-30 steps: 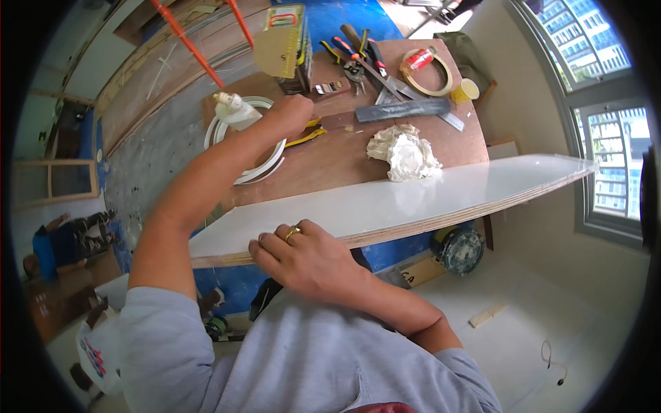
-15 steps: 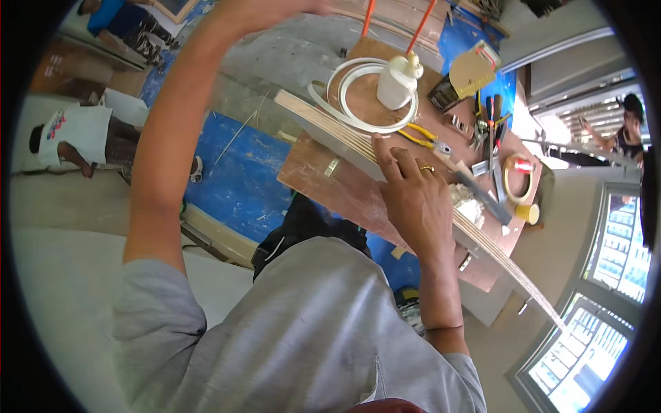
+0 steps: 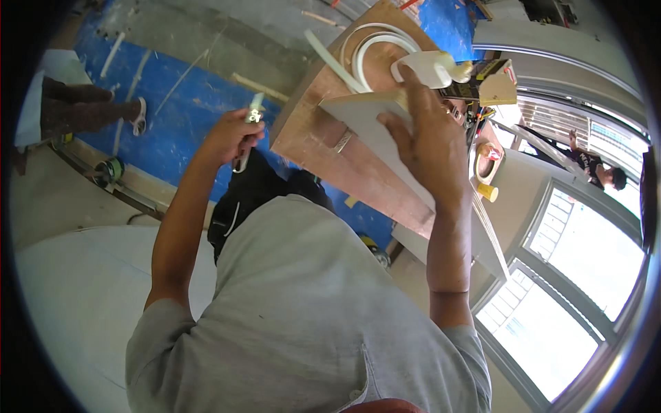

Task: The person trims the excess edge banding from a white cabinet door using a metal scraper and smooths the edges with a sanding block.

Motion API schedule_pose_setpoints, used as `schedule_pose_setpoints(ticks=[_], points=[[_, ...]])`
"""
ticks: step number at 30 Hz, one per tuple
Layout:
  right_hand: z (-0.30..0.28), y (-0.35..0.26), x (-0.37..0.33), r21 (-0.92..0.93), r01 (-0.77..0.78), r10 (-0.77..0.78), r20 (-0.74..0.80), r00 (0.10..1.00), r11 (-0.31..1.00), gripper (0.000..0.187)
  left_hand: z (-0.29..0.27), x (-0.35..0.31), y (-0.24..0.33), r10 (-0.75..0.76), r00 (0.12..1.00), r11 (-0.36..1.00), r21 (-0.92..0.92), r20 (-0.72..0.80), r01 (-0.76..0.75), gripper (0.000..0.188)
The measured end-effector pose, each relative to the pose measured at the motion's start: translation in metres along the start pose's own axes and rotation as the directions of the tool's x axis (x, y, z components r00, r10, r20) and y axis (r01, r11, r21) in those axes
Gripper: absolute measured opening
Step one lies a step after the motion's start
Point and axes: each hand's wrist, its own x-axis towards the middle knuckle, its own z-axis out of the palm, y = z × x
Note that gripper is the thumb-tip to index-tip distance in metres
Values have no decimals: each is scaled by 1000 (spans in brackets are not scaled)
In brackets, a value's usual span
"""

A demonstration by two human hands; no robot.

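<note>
The left hand, fingers curled closed, grips a slim metallic tool just off the near left corner of the worktop. The right hand, loosely spread, appears to rest on the white-faced board, set back from the near edge. The board seems stiff, fairly heavy and slick, best held by its layered edge. Behind it: a coiled, flexible white strip and a smooth white bottle
</note>
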Motion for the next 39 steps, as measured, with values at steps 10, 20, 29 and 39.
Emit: schedule_pose_setpoints(ticks=[10, 20, 29, 39], points=[[-10, 18, 77, 590, -248, -193, 583, 789, 768, 33, 12, 17, -13, 193, 954, 915, 309, 228, -259, 29], [19, 32, 91, 769, -39, -556, 496, 667, 639, 31, 44, 8, -36, 418, 903, 735, 548, 97, -399, 60], [28, 43, 92, 843, -99, -609, 458, 648, 528, 24, 87, 25, -40, 433, 900, 619, 743, -52, -255, 58], [25, 39, 92, 825, -104, -603, 486, 633, 555, 23, 114, 59, -59, 518, 852, 357, 886, 75, -295, 66]])
